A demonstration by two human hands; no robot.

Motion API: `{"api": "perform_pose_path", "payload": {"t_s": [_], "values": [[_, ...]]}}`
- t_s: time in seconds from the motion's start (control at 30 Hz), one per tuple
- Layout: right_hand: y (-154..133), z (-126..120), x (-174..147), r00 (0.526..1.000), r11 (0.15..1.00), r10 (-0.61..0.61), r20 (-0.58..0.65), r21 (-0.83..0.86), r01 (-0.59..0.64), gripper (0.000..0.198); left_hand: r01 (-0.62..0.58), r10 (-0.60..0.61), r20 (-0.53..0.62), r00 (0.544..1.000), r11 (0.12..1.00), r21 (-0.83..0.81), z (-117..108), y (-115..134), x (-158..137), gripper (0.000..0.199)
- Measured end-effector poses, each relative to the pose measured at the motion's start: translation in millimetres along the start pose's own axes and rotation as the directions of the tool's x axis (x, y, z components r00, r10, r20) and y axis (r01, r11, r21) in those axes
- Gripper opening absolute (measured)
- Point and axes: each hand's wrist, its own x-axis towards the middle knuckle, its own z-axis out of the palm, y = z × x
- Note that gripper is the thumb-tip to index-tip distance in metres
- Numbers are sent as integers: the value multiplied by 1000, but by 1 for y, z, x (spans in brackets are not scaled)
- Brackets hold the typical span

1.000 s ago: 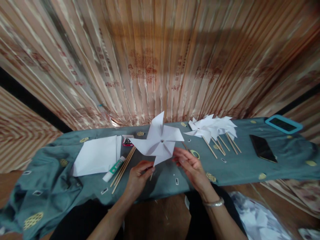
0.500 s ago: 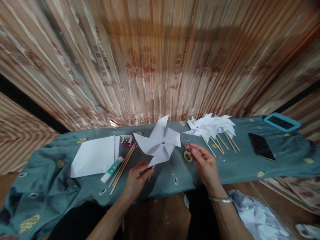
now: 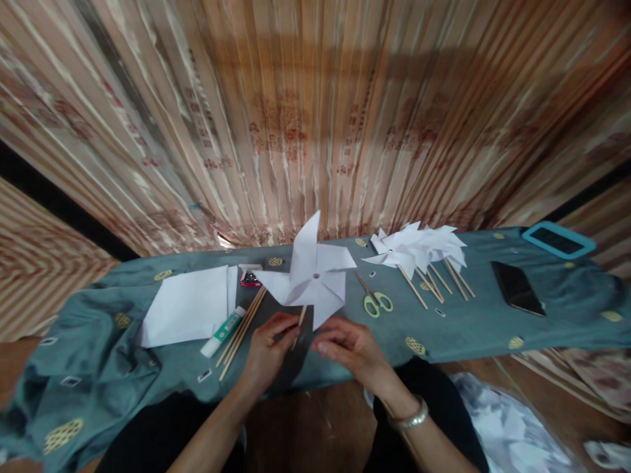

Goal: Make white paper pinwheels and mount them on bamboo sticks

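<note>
My left hand [image 3: 269,345] is closed around the thin wooden stick of a white paper pinwheel [image 3: 315,276], which stands upright above the table with its folded blades spread. Just right of the stick, below the lowest blade, is my right hand [image 3: 352,348]. Its fingers are bent and apart from the thumb, with nothing visible between them; whether a fingertip touches the blade I cannot tell. Green-handled scissors [image 3: 377,303] lie on the cloth beyond my right hand. Several loose wooden sticks [image 3: 241,335] lie left of my left hand.
Left on the green tablecloth [image 3: 182,368] are white paper sheets [image 3: 190,305], a glue tube [image 3: 221,332] and a small red box [image 3: 250,276]. Rightward lie several finished pinwheels [image 3: 419,246], a black phone [image 3: 517,288] and a blue-framed tablet [image 3: 559,240]. A plastic bag [image 3: 513,427] holds paper on the floor.
My right hand has let go of the scissors, which now lie on the table, and has moved left to the pinwheel. The pinwheel's blades have turned and shifted slightly left.
</note>
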Motion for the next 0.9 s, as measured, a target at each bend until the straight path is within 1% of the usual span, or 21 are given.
{"api": "perform_pose_path", "payload": {"t_s": [0.03,0.07,0.1,0.13,0.2,0.23,0.3,0.33,0.37,0.4,0.47,0.53,0.7,0.8,0.9], "values": [[1,5,-3,996,999,39,77,-36,-36,38,2,-2,-2,1000,1000,8,-1,1,0,17],[1,7,-5,991,997,55,119,-62,-48,36,8,-8,-4,1000,1000,14,-1,1,0,18],[0,6,-6,990,996,51,131,-75,-41,33,16,-16,-5,1000,1000,20,-2,1,0,18],[-3,2,-6,994,997,23,109,-77,-15,32,27,-26,-7,1000,999,29,-3,1,0,19],[-11,-12,-4,997,995,-71,-15,-69,69,30,46,-46,-5,999,998,46,-4,0,0,20],[-15,-21,-1,990,992,-108,-93,-72,101,30,50,-50,-5,999,998,49,-4,-1,-1,20],[-21,-38,4,945,983,-183,-271,-73,169,29,46,-46,7,999,998,43,-4,-2,-1,19],[-23,-45,7,917,976,-216,-335,-69,205,30,39,-39,13,999,999,38,-3,-3,-2,18],[-24,-50,9,893,969,-245,-379,-69,237,32,29,-29,20,999,999,36,-2,-3,-2,17],[-24,-53,11,878,963,-267,-397,-70,261,36,19,-20,29,999,999,34,-1,-3,-3,16],[-22,-54,14,876,955,-293,-384,-77,286,44,7,-9,56,998,1000,26,1,-3,-4,17],[-19,-50,15,894,957,-288,-342,-71,281,48,5,-5,81,997,1000,3,3,-2,-5,18],[-16,-39,17,946,978,-193,-262,22,206,47,-14,14,116,993,1000,-3,3,-2,-5,18],[-17,-35,16,958,983,-137,-251,85,163,46,-6,5,97,995,1000,4,2,-4,-4,19],[-15,-26,12,973,984,-88,-211,136,119,44,-8,7,69,998,1000,7,1,-4,-4,18]]}}
